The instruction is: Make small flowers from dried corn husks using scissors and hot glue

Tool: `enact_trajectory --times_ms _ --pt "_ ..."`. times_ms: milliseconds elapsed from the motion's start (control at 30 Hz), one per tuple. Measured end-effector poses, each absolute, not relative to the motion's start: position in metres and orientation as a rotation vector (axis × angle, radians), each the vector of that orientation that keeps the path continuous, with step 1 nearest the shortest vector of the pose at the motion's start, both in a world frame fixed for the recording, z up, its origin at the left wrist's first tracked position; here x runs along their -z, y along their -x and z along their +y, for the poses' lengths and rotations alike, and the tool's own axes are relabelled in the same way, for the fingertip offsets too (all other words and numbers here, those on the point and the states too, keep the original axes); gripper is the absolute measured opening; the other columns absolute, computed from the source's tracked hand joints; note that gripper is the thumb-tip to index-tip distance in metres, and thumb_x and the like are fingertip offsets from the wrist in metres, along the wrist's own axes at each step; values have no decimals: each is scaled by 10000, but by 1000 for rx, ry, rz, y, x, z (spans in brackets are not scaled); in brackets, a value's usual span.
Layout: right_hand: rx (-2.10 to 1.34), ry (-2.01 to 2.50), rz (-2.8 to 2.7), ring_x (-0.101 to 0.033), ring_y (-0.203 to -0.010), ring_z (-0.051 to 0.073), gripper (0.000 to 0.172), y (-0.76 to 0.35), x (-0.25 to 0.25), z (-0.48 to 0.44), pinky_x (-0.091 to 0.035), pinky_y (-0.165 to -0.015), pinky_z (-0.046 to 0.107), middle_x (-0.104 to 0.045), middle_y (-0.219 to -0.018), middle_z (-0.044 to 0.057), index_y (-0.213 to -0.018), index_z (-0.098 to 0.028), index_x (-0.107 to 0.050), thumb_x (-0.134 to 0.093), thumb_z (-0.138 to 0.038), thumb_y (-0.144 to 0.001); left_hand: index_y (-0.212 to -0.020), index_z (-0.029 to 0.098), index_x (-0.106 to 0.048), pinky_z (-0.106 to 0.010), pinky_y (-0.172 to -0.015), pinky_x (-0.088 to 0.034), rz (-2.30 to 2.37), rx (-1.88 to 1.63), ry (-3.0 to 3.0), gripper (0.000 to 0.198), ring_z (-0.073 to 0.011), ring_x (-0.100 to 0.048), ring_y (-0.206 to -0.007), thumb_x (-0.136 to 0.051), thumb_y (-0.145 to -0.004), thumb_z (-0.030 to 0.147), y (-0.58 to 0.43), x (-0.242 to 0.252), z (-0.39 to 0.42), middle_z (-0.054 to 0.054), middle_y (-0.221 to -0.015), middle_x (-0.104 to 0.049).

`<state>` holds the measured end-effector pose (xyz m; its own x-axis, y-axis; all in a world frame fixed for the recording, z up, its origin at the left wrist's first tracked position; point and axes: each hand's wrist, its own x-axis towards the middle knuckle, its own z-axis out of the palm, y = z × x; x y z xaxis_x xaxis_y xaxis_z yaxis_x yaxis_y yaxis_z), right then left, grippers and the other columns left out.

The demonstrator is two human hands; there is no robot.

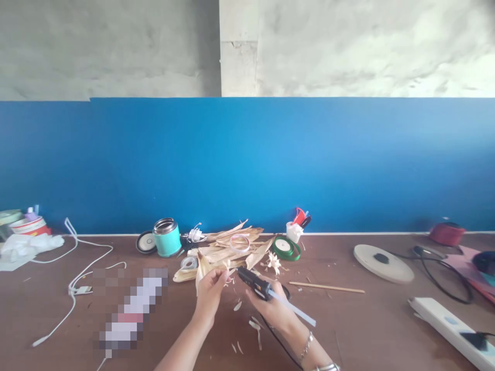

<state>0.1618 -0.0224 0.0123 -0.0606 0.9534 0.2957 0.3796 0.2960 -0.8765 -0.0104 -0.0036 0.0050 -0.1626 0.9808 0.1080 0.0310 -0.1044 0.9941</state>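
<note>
My right hand (277,309) is wrapped round a black hot glue gun (253,281), its nozzle pointing left and a pale glue stick (296,308) jutting from its back. My left hand (211,293) pinches a pale dried corn husk piece (204,268) close to the nozzle; whether the two touch I cannot tell. Behind the hands lies a heap of dried husks (220,252) with a pinkish ring of tape (240,243) on top. A small pale husk flower (274,263) lies just beyond the glue gun. Husk scraps (255,325) are scattered between my forearms.
At the back stand a turquoise canister (167,239), a green ribbon roll (284,248) and a white cup (294,232) with pens. A thin wooden stick (327,287) and a round beige disc (382,264) lie to the right, near a power strip (452,327). White cables (73,278) run along the left.
</note>
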Motion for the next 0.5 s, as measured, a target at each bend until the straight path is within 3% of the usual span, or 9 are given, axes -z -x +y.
enact_trajectory --times_ms 500 --pt "-793 1239 -1649 -517 -548 141 189 -154 -22 -27 -425 -538 237 -628 -605 28 -639 -139 -622 -575 -294 -737 -639 178 -620 -241 -632 -408 1263 -1361 -1313 284 -186 -559 -688 -597 -745 441 6 -6 -6 -5 -635 -613"
